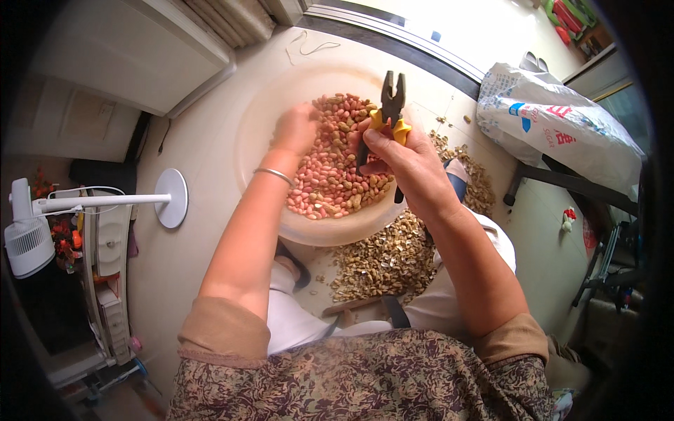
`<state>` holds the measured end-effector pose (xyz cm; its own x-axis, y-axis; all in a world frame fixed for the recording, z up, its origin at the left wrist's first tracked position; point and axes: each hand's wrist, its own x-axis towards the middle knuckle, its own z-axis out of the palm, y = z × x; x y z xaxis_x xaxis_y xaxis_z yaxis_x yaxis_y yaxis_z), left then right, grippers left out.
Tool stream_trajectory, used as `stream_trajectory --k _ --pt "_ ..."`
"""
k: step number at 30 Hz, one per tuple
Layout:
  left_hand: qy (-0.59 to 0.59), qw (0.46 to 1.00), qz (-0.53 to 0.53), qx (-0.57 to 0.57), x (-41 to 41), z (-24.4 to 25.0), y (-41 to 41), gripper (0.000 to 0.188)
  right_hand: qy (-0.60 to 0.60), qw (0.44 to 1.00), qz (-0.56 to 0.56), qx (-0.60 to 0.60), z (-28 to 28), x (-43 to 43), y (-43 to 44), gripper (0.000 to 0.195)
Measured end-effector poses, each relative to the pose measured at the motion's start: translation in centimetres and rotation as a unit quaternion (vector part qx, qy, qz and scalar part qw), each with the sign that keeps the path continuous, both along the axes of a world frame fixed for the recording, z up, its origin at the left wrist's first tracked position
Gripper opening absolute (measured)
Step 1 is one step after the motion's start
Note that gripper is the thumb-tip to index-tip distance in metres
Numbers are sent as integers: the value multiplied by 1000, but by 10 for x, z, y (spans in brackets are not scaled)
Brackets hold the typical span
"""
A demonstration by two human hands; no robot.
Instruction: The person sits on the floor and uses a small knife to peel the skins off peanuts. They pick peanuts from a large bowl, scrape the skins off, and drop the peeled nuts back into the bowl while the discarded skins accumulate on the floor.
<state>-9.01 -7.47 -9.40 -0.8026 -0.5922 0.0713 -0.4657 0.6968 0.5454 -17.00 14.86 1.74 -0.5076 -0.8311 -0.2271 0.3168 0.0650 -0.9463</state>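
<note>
In my right hand (405, 150) is a pair of combination pliers (393, 100) with yellow and black handles. Their dark jaws point away from me and stand slightly apart, with nothing visible between them. My left hand (297, 129), with a bangle at its wrist, is over the left side of a wide translucent plastic basin (337, 237). It is blurred and its fingers are partly hidden, so I cannot tell whether they hold anything. Red-skinned shelled peanuts (321, 181) fill the bottom of the basin. Unshelled peanuts (363, 194) lie among them, mostly toward the right.
A heap of broken peanut shells (387, 258) covers the floor between my feet and right of the basin. A white printed sack (558, 116) lies at the right, by a black metal frame (568, 184). A white fan (171, 198) stands at the left.
</note>
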Motion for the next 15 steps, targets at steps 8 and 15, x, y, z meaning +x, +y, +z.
stream_trajectory --k 8,15 --pt "231 779 66 579 55 86 38 21 127 991 38 36 -15 8 2 15" --pt "295 742 37 601 92 106 66 28 341 924 78 153 -7 27 -1 25"
